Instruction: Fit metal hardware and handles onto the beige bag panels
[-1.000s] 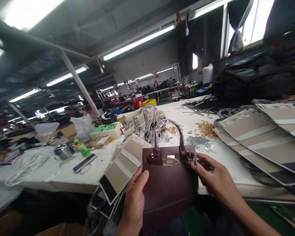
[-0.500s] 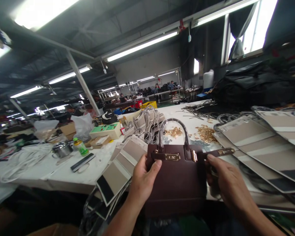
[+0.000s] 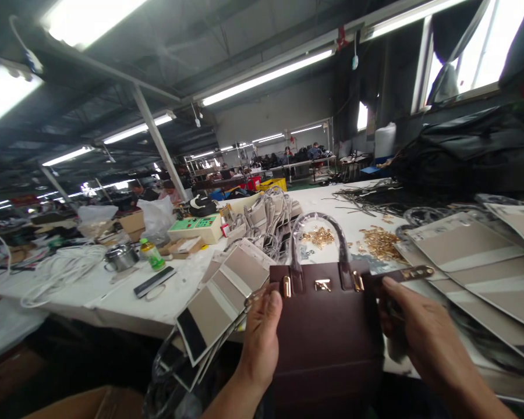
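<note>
A dark brown handbag stands upright in front of me, its arched handle wrapped in clear plastic. On its front are a gold turn-lock and two gold loops, one near each side. My left hand is closed at the bag's left edge, thumb up, pinching the left strap, whose metal end pokes out leftward. My right hand is closed on the right strap, which points outward with its gold plate showing. Something dark and blurred under the right palm cannot be made out.
Stacked beige bag panels lie left of the handbag, more beige panels at right. Piles of gold fittings lie behind it on the white table. A green-labelled bottle, metal cup and green-topped machine stand at left.
The left strap has come off the turn-lock and now sticks out leftward in my left hand, baring the lock and left loop. My right hand still holds the right strap. The view has shifted slightly.
</note>
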### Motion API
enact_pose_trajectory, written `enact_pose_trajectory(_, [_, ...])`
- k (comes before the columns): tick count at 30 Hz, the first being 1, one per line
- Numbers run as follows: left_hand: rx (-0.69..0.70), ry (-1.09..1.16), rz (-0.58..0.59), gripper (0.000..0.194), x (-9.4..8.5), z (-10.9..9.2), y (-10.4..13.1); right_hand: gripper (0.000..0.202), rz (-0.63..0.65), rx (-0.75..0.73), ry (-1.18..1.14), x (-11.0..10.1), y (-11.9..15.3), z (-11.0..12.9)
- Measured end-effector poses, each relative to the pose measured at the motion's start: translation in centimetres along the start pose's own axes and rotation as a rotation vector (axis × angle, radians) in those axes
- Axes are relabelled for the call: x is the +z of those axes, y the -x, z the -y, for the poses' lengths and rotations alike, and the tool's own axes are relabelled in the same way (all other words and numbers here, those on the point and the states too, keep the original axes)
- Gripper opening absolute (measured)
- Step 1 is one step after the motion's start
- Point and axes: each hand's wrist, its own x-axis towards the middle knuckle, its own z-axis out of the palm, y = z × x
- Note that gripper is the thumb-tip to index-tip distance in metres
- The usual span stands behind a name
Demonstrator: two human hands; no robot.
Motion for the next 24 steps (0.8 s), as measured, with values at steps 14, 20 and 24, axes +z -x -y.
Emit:
enact_pose_trajectory(14, [-0.008, 0.17, 0.117, 0.087, 4.0, -0.2, 4.2, 0.07, 0.164, -0.889, 0.313, 5.0, 4.9, 1.0])
enact_pose_trajectory(20, [0.181, 0.073, 0.216, 0.081, 3.7, -0.5, 4.5, 0.037, 0.074, -0.742, 0.393, 3.6, 4.5, 4.2])
enact_pose_trajectory(24, [0.349, -0.141, -0.046, 0.064, 2.1, -1.2, 2.9, 0.04, 0.147, -0.56, 0.359, 0.2, 3.1, 6.4])
